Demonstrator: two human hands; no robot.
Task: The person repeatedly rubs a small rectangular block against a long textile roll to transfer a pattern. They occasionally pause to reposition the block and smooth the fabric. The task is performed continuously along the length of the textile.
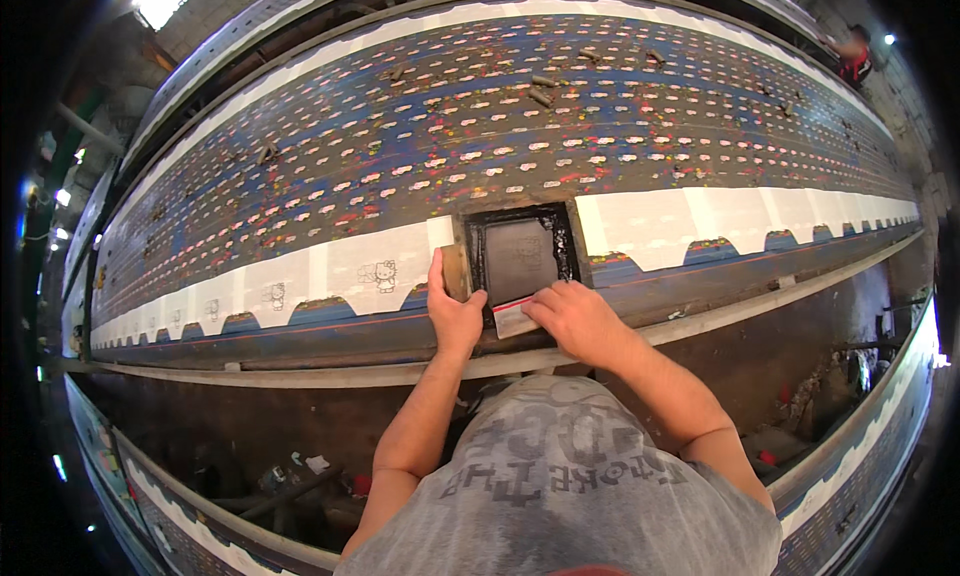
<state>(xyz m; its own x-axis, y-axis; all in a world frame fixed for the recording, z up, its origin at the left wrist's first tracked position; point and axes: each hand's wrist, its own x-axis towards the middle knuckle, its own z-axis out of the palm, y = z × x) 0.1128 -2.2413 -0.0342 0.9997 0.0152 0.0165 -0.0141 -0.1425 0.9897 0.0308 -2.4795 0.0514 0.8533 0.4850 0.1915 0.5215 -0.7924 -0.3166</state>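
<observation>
A small screen-printing frame [582, 238] with black ink around its mesh lies on the near row of white fabric pieces. My left hand [455, 316] grips the frame's left side, with the thumb stretched toward the near edge. In my right hand [575, 321] is a squeegee [513, 319] with a pale body and a red line, held at the near end of the screen. Through the mesh a faint outline figure shows. To the left, a white fabric piece [375, 271] bears a black outline cartoon cat; several pieces further left carry the same print.
The long printing table [330, 146] is covered with rows of small coloured marks, and several small dark cylinders [541, 97] lie on it. Along its near side runs a rail [700, 321]. White pieces [650, 231] without a visible print continue rightward. Another person [855, 58] stands at the far right.
</observation>
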